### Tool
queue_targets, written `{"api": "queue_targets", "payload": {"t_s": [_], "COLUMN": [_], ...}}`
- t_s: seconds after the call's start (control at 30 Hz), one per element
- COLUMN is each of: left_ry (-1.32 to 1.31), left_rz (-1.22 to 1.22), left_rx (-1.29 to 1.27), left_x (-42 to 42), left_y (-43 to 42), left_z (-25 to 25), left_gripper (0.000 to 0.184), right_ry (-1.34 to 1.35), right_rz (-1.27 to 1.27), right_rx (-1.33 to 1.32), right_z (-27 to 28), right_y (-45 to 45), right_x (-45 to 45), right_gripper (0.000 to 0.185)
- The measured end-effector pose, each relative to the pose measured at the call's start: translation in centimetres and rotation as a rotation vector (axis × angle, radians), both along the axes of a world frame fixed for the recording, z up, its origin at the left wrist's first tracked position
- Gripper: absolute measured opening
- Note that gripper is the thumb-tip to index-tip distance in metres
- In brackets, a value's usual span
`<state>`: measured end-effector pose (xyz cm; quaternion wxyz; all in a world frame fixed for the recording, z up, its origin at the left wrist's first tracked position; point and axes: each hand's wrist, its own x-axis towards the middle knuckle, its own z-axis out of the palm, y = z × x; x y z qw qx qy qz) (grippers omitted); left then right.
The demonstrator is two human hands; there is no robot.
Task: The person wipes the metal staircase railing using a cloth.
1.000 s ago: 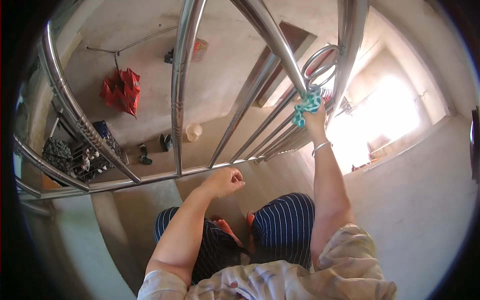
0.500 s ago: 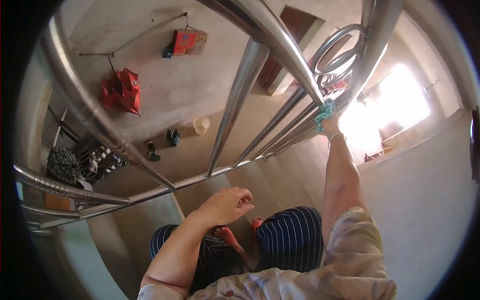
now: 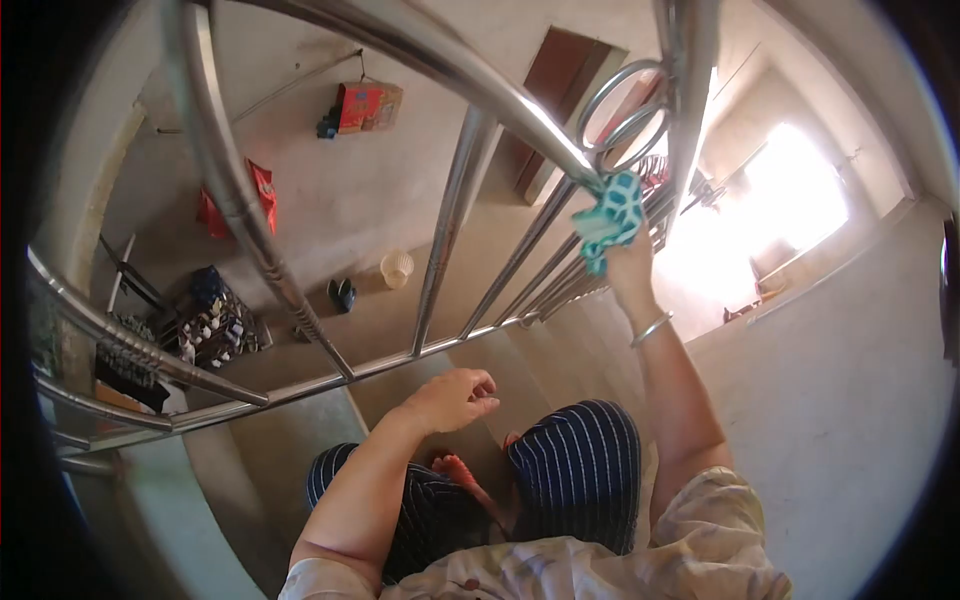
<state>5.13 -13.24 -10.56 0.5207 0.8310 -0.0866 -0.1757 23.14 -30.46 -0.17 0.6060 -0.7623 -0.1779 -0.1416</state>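
Observation:
A teal and white patterned cloth (image 3: pixel 609 222) is wrapped over the end part of the metal handrail (image 3: pixel 480 75), just below two metal rings (image 3: pixel 625 115). My right hand (image 3: pixel 630 265) is closed on this cloth against the rail, a bangle on its wrist. Over my knees, near the lower rail (image 3: pixel 390 360), my left hand (image 3: pixel 455 398) hangs in the air with its fingers loosely curled and nothing visible in them.
Metal balusters (image 3: pixel 450 220) slant down to the lower rail beside the stairs (image 3: pixel 560 350). Beyond them are a red bag (image 3: pixel 262 195), a red box (image 3: pixel 368 107) on the wall, a pale basket (image 3: pixel 396 269), shoes (image 3: pixel 341 295) and a loaded rack (image 3: pixel 215 325).
Over the last second the view has shifted along the railing. Since half a second ago, my right hand and the cloth have come nearer along the handrail, with more cloth showing. My left hand stays curled.

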Motion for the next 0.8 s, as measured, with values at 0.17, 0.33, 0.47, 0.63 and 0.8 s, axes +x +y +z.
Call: {"api": "queue_targets", "payload": {"t_s": [0.17, 0.33, 0.47, 0.63, 0.8], "left_ry": [0.103, 0.047, 0.050, 0.057, 0.009], "left_rz": [0.060, 0.067, 0.109, 0.161, 0.136], "left_rx": [0.075, 0.113, 0.107, 0.082, 0.084], "left_x": [-0.9, -1.4, -1.1, -0.8, -0.7], "left_y": [0.7, 0.8, 0.9, 1.1, 1.1], "left_z": [-1.1, -2.7, -4.4, -5.8, -5.1], "left_gripper": [0.031, 0.031, 0.033, 0.033, 0.034], "right_ry": [0.106, -0.353, -0.825, -1.333, -1.532], "right_rz": [0.222, 0.261, 0.230, 0.030, -0.002], "right_rx": [0.041, 0.148, 0.052, -0.234, -0.297], "right_z": [2.6, 14.5, 24.2, 29.3, 24.4], "right_y": [-0.7, 1.6, 6.9, 13.0, 11.6], "right_x": [-3.7, -10.2, -10.0, -10.5, -7.4], "right_gripper": [0.048, 0.045, 0.045, 0.043, 0.046]}}
